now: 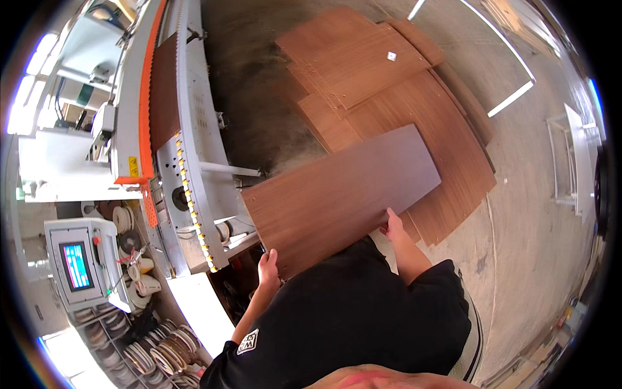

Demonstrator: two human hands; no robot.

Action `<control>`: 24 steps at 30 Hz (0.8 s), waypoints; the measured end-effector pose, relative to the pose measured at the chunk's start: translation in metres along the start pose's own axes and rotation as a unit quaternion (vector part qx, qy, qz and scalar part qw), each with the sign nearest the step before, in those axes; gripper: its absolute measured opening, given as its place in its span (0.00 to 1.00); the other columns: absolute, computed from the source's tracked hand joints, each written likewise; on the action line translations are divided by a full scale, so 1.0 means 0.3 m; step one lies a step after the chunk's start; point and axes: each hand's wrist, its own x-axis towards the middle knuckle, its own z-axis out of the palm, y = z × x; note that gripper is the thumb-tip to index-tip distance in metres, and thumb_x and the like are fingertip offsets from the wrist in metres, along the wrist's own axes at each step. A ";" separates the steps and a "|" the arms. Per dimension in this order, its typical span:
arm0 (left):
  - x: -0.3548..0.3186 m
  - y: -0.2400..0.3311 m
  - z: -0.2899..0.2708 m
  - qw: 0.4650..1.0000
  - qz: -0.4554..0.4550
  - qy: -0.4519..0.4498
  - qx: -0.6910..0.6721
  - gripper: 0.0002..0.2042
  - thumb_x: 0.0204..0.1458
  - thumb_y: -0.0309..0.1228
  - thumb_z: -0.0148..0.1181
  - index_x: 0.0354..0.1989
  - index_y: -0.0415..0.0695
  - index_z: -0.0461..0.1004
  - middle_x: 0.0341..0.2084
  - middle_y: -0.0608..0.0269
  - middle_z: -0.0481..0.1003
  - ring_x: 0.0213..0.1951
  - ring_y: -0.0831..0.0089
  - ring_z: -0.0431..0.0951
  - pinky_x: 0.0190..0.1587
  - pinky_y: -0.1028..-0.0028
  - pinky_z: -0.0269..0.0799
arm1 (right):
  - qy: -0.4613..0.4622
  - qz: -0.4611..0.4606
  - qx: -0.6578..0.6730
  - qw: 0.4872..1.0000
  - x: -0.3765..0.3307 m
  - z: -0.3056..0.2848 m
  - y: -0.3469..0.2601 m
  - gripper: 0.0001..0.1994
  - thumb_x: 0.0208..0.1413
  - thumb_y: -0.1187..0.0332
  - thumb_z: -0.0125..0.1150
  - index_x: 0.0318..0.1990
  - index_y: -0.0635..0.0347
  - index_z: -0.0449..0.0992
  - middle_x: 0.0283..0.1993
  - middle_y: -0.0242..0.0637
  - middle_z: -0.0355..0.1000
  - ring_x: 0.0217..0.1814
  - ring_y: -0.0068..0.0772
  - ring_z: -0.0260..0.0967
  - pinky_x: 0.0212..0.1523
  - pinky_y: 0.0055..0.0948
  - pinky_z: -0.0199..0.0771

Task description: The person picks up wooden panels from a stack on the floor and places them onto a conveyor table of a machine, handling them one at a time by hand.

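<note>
1 brn board [343,188] is held, L hand [268,267] fingers clamped nr corner, R hand [391,225] same, long edge.

The person wears a loose black shirt [363,311] of plain, matte cloth, its folds showing as soft, faintly lighter creases. The sleeves are short: the left sleeve [220,369] and the right sleeve [431,279] are the same black, the right one ending wide above the elbow. Near the left sleeve's edge sits a small, squarish white mark [247,341] with blocky characters inside a frame. Along the right side runs a pale, fine-textured strip [472,350] bordered by dark and light lines; whether it belongs to the shirt is unclear. Both forearms are bare, as are the left hand [268,267] and right hand [392,225].
</note>
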 end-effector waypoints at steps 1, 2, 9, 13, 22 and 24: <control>-0.074 0.055 0.033 0.997 0.006 0.049 -0.054 0.14 0.65 0.39 0.54 0.41 0.38 0.74 0.34 0.67 0.75 0.38 0.77 0.73 0.42 0.71 0.70 | 0.016 0.008 -0.004 1.000 0.013 0.008 0.000 0.24 0.62 0.45 0.56 0.55 0.51 0.73 0.46 0.34 0.74 0.43 0.36 0.71 0.40 0.40 0.71; -0.090 0.059 0.011 0.995 0.026 0.084 -0.054 0.15 0.65 0.40 0.54 0.40 0.39 0.74 0.33 0.68 0.74 0.36 0.77 0.72 0.41 0.71 0.69 | 0.029 0.018 -0.017 0.999 0.004 0.029 0.003 0.23 0.62 0.44 0.56 0.54 0.51 0.73 0.45 0.33 0.74 0.43 0.35 0.71 0.40 0.41 0.71; -0.111 0.032 -0.206 0.955 0.086 0.271 0.090 0.24 0.62 0.48 0.54 0.23 0.39 0.65 0.17 0.66 0.60 0.25 0.76 0.58 0.29 0.66 0.59 | 0.011 -0.004 -0.062 0.998 -0.041 0.218 0.088 0.22 0.64 0.42 0.54 0.48 0.51 0.73 0.39 0.32 0.74 0.32 0.34 0.69 0.26 0.32 0.69; -0.157 -0.130 -0.373 0.942 0.066 0.327 -0.042 0.21 0.65 0.44 0.53 0.25 0.39 0.70 0.18 0.72 0.64 0.25 0.81 0.60 0.29 0.71 0.60 | -0.035 -0.059 -0.128 0.989 -0.186 0.405 0.064 0.21 0.63 0.42 0.55 0.42 0.51 0.74 0.31 0.29 0.72 0.24 0.26 0.66 0.20 0.27 0.65; -0.317 -0.506 -0.690 0.816 0.048 0.498 -0.288 0.21 0.63 0.46 0.55 0.31 0.39 0.79 0.19 0.73 0.68 0.24 0.78 0.63 0.29 0.71 0.61 | -0.187 -0.123 -0.295 0.929 -0.481 0.865 0.156 0.20 0.63 0.44 0.58 0.40 0.52 0.74 0.30 0.25 0.71 0.29 0.21 0.66 0.26 0.25 0.67; -0.358 -0.546 -0.753 0.794 0.014 0.514 -0.324 0.21 0.62 0.47 0.55 0.34 0.38 0.80 0.22 0.70 0.71 0.24 0.78 0.65 0.30 0.71 0.63 | -0.198 -0.147 -0.338 0.909 -0.526 0.996 0.219 0.21 0.63 0.44 0.58 0.41 0.54 0.74 0.33 0.27 0.73 0.31 0.24 0.70 0.26 0.25 0.67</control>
